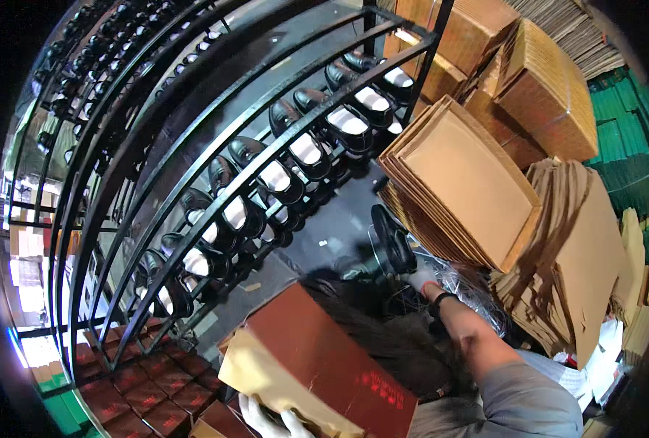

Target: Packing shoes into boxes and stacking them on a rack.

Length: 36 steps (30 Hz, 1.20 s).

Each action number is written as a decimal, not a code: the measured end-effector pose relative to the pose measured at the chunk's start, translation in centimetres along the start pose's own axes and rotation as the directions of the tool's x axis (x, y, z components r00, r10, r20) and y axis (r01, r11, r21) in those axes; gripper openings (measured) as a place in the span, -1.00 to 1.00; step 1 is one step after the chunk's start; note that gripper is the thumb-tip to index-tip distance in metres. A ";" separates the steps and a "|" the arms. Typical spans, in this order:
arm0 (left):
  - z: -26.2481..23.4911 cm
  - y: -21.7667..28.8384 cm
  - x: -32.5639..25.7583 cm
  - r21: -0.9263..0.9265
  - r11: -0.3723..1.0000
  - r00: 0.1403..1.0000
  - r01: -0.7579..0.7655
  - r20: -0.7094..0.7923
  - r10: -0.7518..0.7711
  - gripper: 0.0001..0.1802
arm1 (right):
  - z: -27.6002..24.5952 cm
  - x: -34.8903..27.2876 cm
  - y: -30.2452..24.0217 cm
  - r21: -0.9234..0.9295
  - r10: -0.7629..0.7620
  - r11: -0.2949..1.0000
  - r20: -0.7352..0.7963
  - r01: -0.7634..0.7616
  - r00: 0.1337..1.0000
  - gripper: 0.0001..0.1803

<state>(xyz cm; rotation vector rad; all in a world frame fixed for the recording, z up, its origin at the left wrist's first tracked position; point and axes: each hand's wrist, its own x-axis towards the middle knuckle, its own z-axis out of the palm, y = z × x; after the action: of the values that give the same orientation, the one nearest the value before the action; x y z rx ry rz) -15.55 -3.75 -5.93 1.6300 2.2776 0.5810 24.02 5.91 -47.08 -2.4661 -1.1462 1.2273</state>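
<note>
My right hand (421, 278), in a pale glove, is closed on the end of a black shoe (393, 239), which hangs near the stacked cartons with its length pointing away from me. At the lower edge, my left hand (269, 422), in a white glove, is against a reddish-brown shoe box (324, 350). Its fingers and thumb lie at a sheet of cream paper (266, 369) that spreads over the box's near side. The inside of the box is hidden, and the picture's lower edge cuts off part of this hand.
Black metal racks (222, 201) with rows of black shoes (288, 157) stuffed with white stand ahead and left. Flat brown cartons (463, 182) are stacked right, beside folded cardboard sheets (580, 248). More shoe boxes (149, 394) fill the lower left. Crumpled clear plastic (448, 276) lies by my right wrist.
</note>
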 end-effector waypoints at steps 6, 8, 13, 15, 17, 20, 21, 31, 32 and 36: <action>1.5 -0.6 -0.3 0.102 0.992 0.997 0.070 0.004 -0.071 -0.30 | 6.0 6.5 -7.0 -0.243 0.179 0.953 -0.021 -0.179 0.984 0.54; 1.9 -0.3 -0.1 0.115 0.990 0.996 0.084 0.006 -0.085 -0.31 | 7.9 11.3 -2.9 -0.146 0.289 0.950 0.062 -0.278 0.955 0.40; 3.0 0.4 1.8 0.051 0.996 0.996 0.069 0.054 -0.072 -0.35 | 10.0 18.1 2.4 -0.309 0.421 0.852 -0.076 -0.422 0.904 0.31; 1.1 1.2 2.2 0.122 0.991 0.999 0.048 -0.003 -0.048 -0.35 | 10.8 12.4 -4.4 -0.165 0.221 0.966 0.135 -0.198 0.966 0.35; 0.0 2.3 3.0 0.145 0.989 0.998 0.018 -0.060 -0.010 -0.32 | 3.4 4.9 -13.1 0.130 -0.060 0.991 0.263 0.026 0.963 0.21; -0.2 4.1 4.4 -0.056 0.976 0.955 -0.209 -0.227 0.192 -0.25 | -8.4 -1.9 -16.3 0.611 -0.374 0.786 0.357 0.089 0.856 0.10; -0.8 5.1 4.4 -0.134 0.955 0.943 -0.263 -0.245 0.225 -0.21 | -12.7 -5.9 -19.9 0.645 -0.546 0.729 0.345 0.230 0.764 -0.02; -4.1 20.6 4.1 -0.335 0.440 0.415 -0.833 0.149 0.898 -0.07 | -21.0 -25.4 -20.9 0.860 -0.814 0.105 0.362 -0.499 0.454 0.00; -4.5 20.5 3.9 -0.307 0.384 0.377 -0.871 0.084 0.923 -0.07 | -21.0 -25.6 -19.3 0.864 -0.828 0.130 0.364 -0.487 0.426 0.00; -8.2 18.3 6.6 -0.166 0.381 0.411 -0.910 -0.223 0.884 -0.13 | -20.5 -27.2 -14.8 0.862 -0.809 0.216 0.421 -0.458 0.410 0.00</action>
<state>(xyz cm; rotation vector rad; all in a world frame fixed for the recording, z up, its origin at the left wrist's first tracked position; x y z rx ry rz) -6.15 6.32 10.00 2.6475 1.0062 1.1433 20.66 1.03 -10.49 -0.3978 -0.3505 2.2377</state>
